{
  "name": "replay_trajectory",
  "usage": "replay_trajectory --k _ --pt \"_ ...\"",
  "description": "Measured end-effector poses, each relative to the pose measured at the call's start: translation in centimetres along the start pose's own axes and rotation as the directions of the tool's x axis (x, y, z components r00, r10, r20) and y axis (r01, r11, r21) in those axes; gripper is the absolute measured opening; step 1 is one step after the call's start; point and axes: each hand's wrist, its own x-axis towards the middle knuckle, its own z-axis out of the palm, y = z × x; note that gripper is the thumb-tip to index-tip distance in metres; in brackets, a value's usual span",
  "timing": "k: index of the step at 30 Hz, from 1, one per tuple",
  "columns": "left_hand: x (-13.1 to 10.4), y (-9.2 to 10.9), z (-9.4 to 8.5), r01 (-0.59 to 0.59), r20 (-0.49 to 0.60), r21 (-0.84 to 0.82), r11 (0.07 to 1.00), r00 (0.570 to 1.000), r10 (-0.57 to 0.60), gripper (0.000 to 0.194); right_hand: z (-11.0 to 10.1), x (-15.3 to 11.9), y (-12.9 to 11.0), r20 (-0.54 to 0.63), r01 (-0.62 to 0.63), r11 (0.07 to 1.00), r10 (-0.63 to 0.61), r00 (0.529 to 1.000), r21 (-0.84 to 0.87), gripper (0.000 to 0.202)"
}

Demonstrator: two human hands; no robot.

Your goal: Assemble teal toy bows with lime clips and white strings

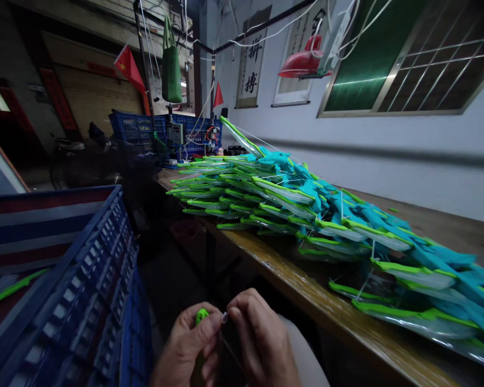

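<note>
My left hand (193,341) is closed around a bright lime-green piece (202,315), whose tip sticks up between thumb and fingers; the rest of it is hidden. Beside it, my right hand (260,338) is pinched, its fingertips nearly meeting my left thumb. A small whitish loop of string (225,317) shows between the two hands, and a thin strand seems to hang below it. To the right, a heaped pile of clear plastic pouches (284,194) with lime-green edges and teal parts covers much of the table. White strings trail from several of them.
A wooden table (274,269) runs along my right, its edge close to my right hand. On the left stands a blue plastic crate (105,252) with a striped lining and a green-edged piece inside. A red lamp (302,63) hangs above; more blue crates (135,129) stand behind.
</note>
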Motion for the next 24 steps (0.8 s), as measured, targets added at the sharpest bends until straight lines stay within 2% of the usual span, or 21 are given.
replay_trajectory --k 2,4,6,9,13,15,19,24 --pt "-0.1 0.0 0.0 -0.004 -0.007 -0.016 1.000 1.000 0.003 0.051 -0.5 0.3 -0.3 0.070 -0.021 0.999 0.018 0.997 0.038 0.017" --pt "-0.2 -0.1 -0.1 -0.006 -0.027 -0.031 0.999 1.000 0.005 0.051 -0.8 0.5 -0.6 0.121 -0.029 0.998 0.021 0.992 0.062 0.027" --pt "-0.2 -0.2 -0.2 -0.008 -0.036 -0.039 0.999 0.999 0.007 0.052 -0.6 0.5 -0.7 0.116 -0.020 0.996 0.010 0.993 0.086 0.028" --pt "-0.2 -0.4 -0.4 -0.012 0.000 -0.033 0.999 1.000 0.013 0.049 -0.1 0.5 -0.7 0.069 -0.008 0.995 0.001 0.998 0.103 0.017" --pt "-0.1 -0.2 -0.4 -0.049 0.050 0.052 0.997 0.998 0.046 0.051 -0.5 0.8 -0.9 0.068 -0.030 0.996 0.025 0.997 0.079 0.015" --pt "-0.2 0.0 -0.3 -0.069 0.057 0.116 0.991 0.996 0.062 0.054 -1.2 1.0 -1.2 0.099 -0.049 0.998 0.045 0.994 0.038 0.015" --pt "-0.3 0.3 -0.1 -0.072 0.045 0.146 0.987 0.997 0.066 0.057 -2.6 0.7 -1.6 0.167 0.017 0.990 0.008 0.986 -0.143 0.012" --pt "0.0 0.2 0.1 -0.053 0.037 0.122 0.991 0.998 0.049 0.060 -3.1 -0.9 -1.4 0.131 0.078 0.932 -0.033 0.991 -0.354 0.015"
